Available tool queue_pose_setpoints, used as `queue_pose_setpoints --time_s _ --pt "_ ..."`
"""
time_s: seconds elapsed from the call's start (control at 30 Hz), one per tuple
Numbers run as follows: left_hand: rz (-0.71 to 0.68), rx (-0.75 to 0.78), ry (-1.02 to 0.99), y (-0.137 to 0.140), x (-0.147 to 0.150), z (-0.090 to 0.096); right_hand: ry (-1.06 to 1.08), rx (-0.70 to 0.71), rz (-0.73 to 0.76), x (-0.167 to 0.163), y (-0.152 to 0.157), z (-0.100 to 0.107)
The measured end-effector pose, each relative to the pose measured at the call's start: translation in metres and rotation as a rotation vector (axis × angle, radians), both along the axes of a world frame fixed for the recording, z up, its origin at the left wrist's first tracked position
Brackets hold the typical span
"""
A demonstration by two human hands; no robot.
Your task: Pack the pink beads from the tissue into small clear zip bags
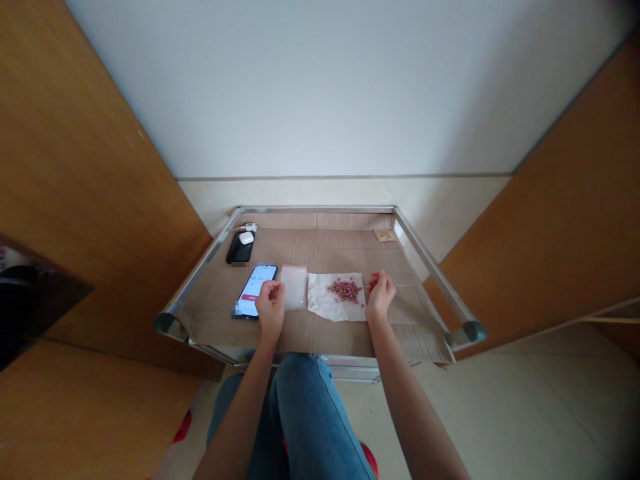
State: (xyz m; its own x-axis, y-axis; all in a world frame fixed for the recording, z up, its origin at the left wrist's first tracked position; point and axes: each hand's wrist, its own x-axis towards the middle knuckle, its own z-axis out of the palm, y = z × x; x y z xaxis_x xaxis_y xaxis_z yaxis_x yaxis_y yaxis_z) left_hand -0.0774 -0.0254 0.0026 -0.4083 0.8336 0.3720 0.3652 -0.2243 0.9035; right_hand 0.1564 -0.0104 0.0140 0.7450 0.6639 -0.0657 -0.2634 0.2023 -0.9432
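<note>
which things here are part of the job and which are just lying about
Probably the job, between left hand and right hand:
small pink and green pieces
white paper
clear bag

Probably lying about:
black slab
white case
brown square
lit phone (unsure)

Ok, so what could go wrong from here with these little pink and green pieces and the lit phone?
The small pink and green pieces lie loose on the white sheet, so the right hand, close to its right edge, might knock some off. The left hand is right by the lit phone, so it could nudge it or tap the screen by accident.
</note>
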Motion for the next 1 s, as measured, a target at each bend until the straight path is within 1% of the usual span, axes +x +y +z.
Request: queue_pose_setpoints --time_s 0.1,0.23,0.3,0.53,0.77,0.9,1.0 --pt "-0.048 -0.009 0.112 -0.002 0.002 0.001 0.012 0.002 -0.006 0.000 0.001 -0.001" --pt "-0.037 0.049 0.287 -0.002 0.003 0.003 -0.004 0.004 -0.005 0.001 0.001 -0.003" --pt "-0.049 0.061 0.342 -0.001 0.003 0.004 -0.010 0.009 -0.002 0.001 0.002 -0.003" --pt "-0.070 0.030 0.377 0.003 0.001 0.000 -0.013 0.018 -0.007 0.002 0.001 -0.004" --pt "-0.078 0.014 0.455 0.004 -0.001 -0.006 0.017 0.028 -0.012 0.001 0.001 -0.002" --pt "-0.054 0.021 0.487 0.004 -0.002 -0.007 0.030 0.032 -0.012 0.001 0.001 -0.002" --pt "0.008 0.026 0.467 0.004 -0.001 -0.002 0.032 0.033 -0.011 0.001 0.001 -0.003"
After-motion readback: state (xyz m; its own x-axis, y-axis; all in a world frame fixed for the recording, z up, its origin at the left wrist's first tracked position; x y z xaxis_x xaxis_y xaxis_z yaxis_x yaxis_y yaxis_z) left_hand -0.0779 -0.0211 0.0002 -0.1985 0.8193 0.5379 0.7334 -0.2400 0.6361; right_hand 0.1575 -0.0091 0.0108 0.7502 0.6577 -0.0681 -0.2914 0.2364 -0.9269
